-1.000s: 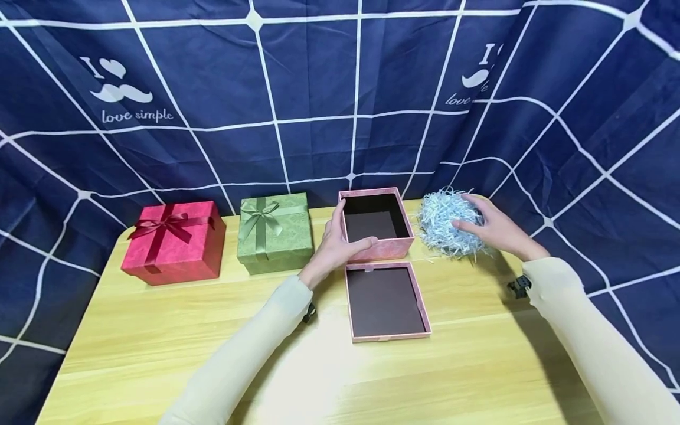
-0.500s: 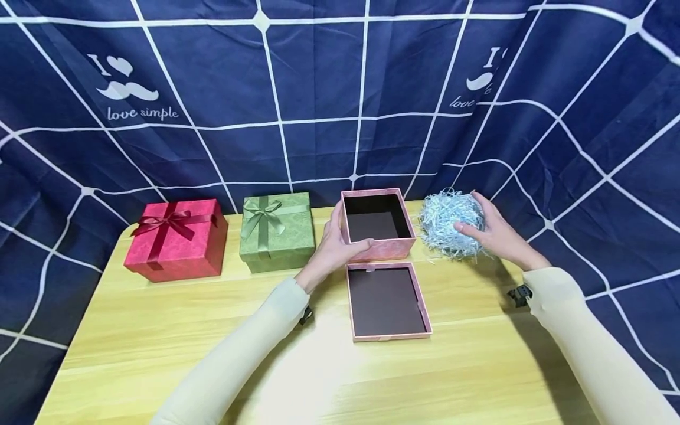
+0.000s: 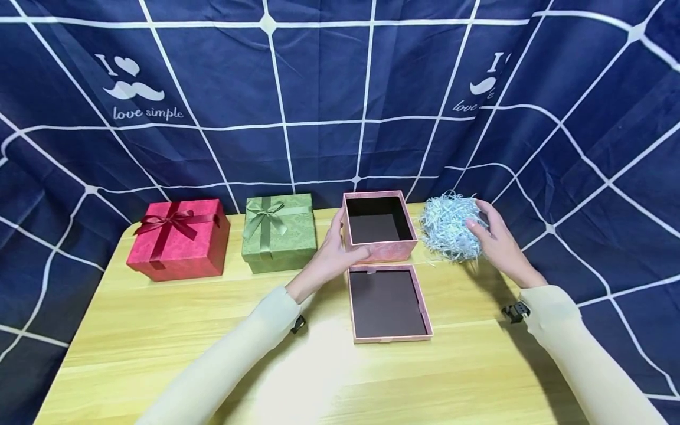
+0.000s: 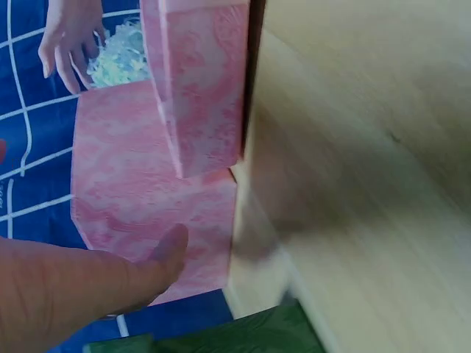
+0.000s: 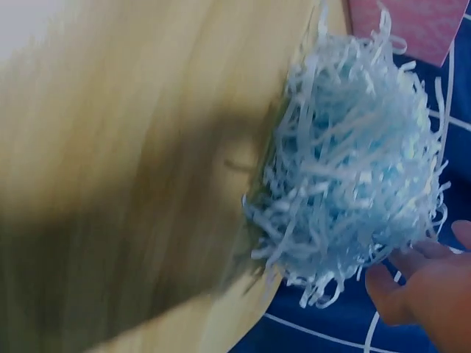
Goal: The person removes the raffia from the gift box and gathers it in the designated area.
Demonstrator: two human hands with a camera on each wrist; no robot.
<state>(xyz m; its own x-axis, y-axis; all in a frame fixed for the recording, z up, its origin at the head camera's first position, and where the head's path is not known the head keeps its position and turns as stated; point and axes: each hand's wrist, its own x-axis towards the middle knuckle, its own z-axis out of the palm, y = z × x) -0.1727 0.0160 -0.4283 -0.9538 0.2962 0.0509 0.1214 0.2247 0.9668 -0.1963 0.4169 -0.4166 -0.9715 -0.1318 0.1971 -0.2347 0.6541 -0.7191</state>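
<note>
A lidless pink box (image 3: 390, 252) with a dark inside stands at the back of the table. My left hand (image 3: 328, 258) rests at its near left corner, fingers straight along the left side and thumb across the front. The left wrist view shows that thumb (image 4: 165, 261) lying over the pink wall. Inside up, the box's lid (image 3: 389, 307) lies in front of the box. To the right sits a round heap of light blue shredded paper (image 3: 451, 229). My right hand (image 3: 502, 245) is at the heap's right side, fingers loosely bent and thumb overlapping its edge.
A green gift box (image 3: 289, 236) with a ribbon bow stands left of my left hand. Farther left is a red gift box (image 3: 199, 257) with a dark red bow. A blue curtain (image 3: 319, 88) with white lines hangs right behind the wooden table (image 3: 239, 330).
My right hand has eased slightly to the right from the paper heap. My left hand has slid a little back toward me along the pink box. The head view has shifted slightly.
</note>
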